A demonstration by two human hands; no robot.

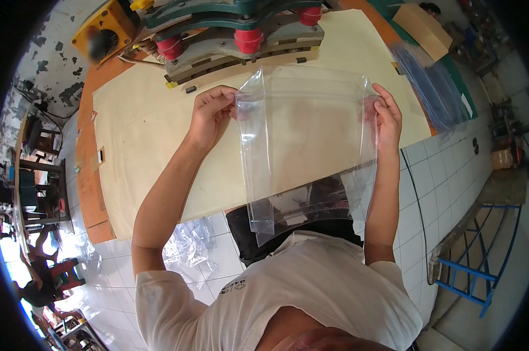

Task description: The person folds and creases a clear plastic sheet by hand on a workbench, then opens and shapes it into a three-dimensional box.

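Observation:
Between my two hands hangs a clear plastic bag [311, 126] with folded sides, stretched out above the table's front edge. My left hand [213, 114] pinches its upper left corner. On the opposite side, my right hand [386, 117] grips the upper right edge, its thumb and fingers partly seen through the film. The bag's lower end reaches down over my lap. Just beyond its top edge stands a press-like machine [241, 44] with green bars, red cylinders and a grey metal base.
A cream sheet [153, 152] covers the wooden table [92, 199]. A yellow box with a dark round knob [103, 35] stands at the back left. Stacked plastic sheets [431, 88] and a cardboard box [422, 29] are at right. Loose clear plastic [188, 245] lies on the floor.

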